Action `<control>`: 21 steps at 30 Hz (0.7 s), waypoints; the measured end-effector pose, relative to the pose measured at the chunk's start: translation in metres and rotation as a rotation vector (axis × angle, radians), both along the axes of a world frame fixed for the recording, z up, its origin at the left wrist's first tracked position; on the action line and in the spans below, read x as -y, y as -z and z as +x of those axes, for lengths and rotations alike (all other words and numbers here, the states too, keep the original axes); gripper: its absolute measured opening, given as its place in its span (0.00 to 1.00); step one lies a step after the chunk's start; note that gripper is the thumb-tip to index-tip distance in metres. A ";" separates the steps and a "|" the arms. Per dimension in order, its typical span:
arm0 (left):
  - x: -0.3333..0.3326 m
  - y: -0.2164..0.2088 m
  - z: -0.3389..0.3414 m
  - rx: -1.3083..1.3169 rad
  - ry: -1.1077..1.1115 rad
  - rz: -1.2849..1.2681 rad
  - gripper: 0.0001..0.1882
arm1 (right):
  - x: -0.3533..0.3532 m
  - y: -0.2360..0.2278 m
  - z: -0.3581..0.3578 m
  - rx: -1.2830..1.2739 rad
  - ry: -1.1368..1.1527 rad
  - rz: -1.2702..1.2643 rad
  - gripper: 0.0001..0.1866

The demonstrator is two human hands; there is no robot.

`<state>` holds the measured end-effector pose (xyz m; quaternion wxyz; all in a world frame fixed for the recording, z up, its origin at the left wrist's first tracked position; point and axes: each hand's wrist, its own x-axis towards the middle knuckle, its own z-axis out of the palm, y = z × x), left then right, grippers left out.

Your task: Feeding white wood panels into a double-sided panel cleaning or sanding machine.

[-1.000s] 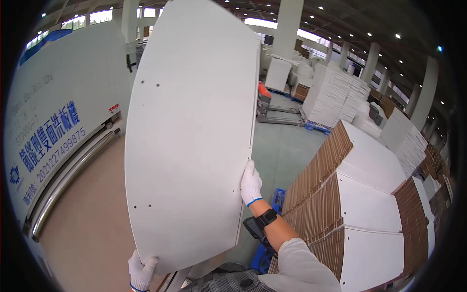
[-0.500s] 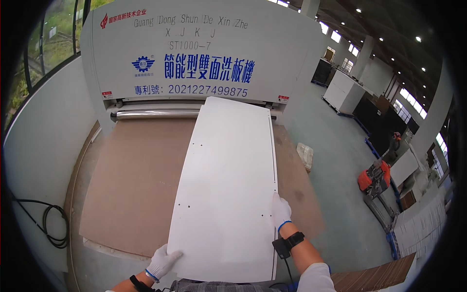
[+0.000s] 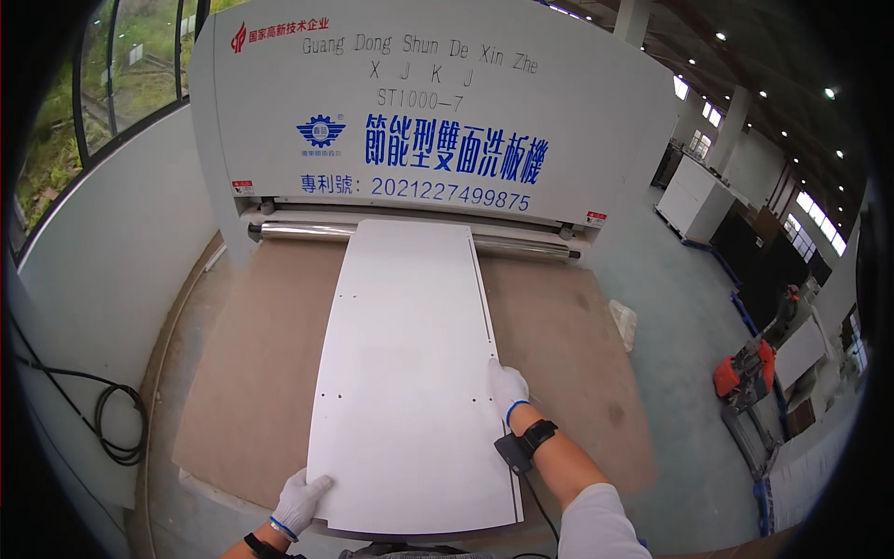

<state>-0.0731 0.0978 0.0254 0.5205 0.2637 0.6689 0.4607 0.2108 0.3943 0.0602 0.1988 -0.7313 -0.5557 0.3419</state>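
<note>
A long white panel [image 3: 400,345] with small drilled holes and a dark groove along its right edge stretches away from me. Its far end rests at the metal roller [image 3: 531,247] of a big white machine [image 3: 279,93]. My left hand [image 3: 300,501], in a white glove, grips the near left edge, thumb on top and fingers hidden beneath. Farther up, my gloved right hand [image 3: 507,384] is closed on the right edge, its fingers mostly out of sight under the panel.
Under the panel lies a wide brown board [image 3: 251,363] in front of the machine. A black cable [image 3: 121,424] is coiled at the left by the white wall. Over on the right stand an orange pallet jack [image 3: 745,373], a whitish bundle [image 3: 623,326] on the floor and a white stack [image 3: 694,196].
The panel has swung left and straightened, its far end now squarer to the roller. Both hands moved with it, keeping their hold. My view has also shifted.
</note>
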 end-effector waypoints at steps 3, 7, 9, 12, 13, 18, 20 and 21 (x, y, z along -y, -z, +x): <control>-0.005 0.002 -0.012 -0.015 0.006 0.006 0.19 | -0.012 0.008 -0.010 0.022 -0.009 -0.017 0.32; -0.019 0.010 -0.025 0.093 -0.040 0.041 0.19 | -0.020 0.026 -0.006 -0.064 -0.063 -0.035 0.30; -0.032 0.006 -0.023 0.200 -0.041 0.057 0.20 | -0.020 0.058 0.020 -0.500 -0.113 -0.107 0.26; -0.045 0.016 -0.030 0.220 -0.048 0.029 0.17 | 0.024 0.074 0.046 -1.087 -0.084 -0.383 0.23; -0.048 0.025 -0.032 0.237 -0.091 0.050 0.17 | 0.046 0.068 0.049 -1.077 -0.075 -0.437 0.23; -0.073 0.035 -0.035 0.290 -0.111 0.095 0.18 | 0.136 0.032 0.070 -0.886 0.017 -0.673 0.24; -0.084 0.046 -0.039 0.272 -0.114 0.157 0.19 | 0.155 0.041 0.076 -0.750 0.024 -0.701 0.22; -0.090 0.043 -0.036 0.276 -0.056 0.146 0.19 | 0.158 0.046 0.079 -0.807 0.038 -0.662 0.22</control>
